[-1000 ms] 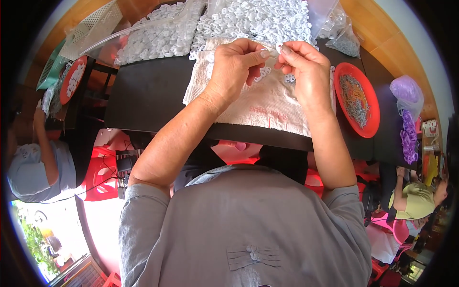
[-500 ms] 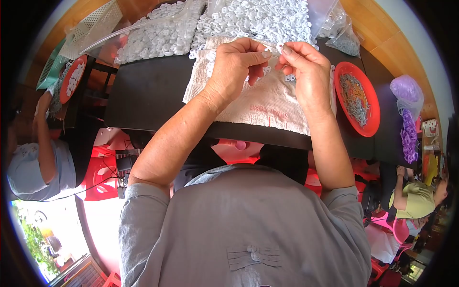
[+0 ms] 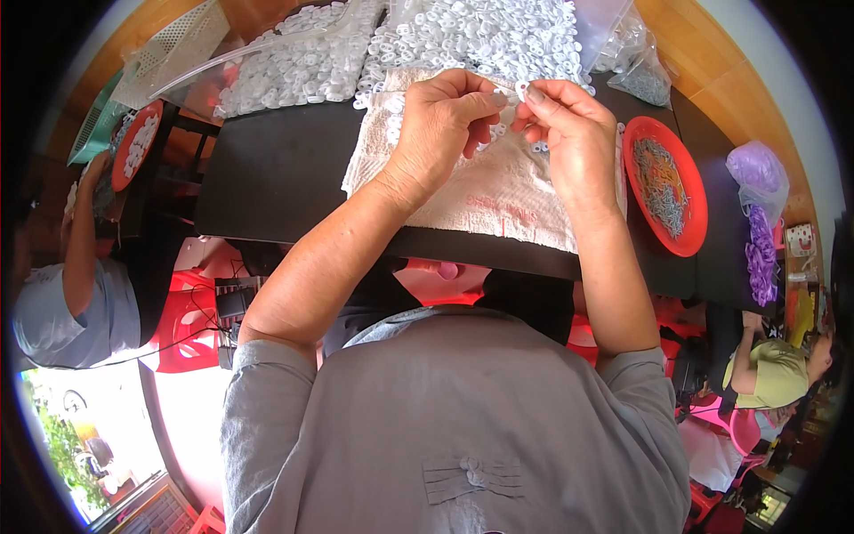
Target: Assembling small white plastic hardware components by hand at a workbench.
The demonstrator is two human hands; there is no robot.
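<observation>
Black table (image 3: 276, 169), white towel (image 3: 498, 191), wooden floor (image 3: 738, 84), possibly tiled

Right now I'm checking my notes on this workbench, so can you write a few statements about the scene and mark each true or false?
1. Both hands meet over the white cloth. True: the left hand and right hand pinch a small white ring between their fingers.
2. The red plate on the person's right holds white rings. False: it holds small grey metal pieces.
3. A heap of white rings lies beyond the cloth. True.
4. The table top is bright yellow. False: it is black.
5. A purple bag lies at the far right. True.
</observation>
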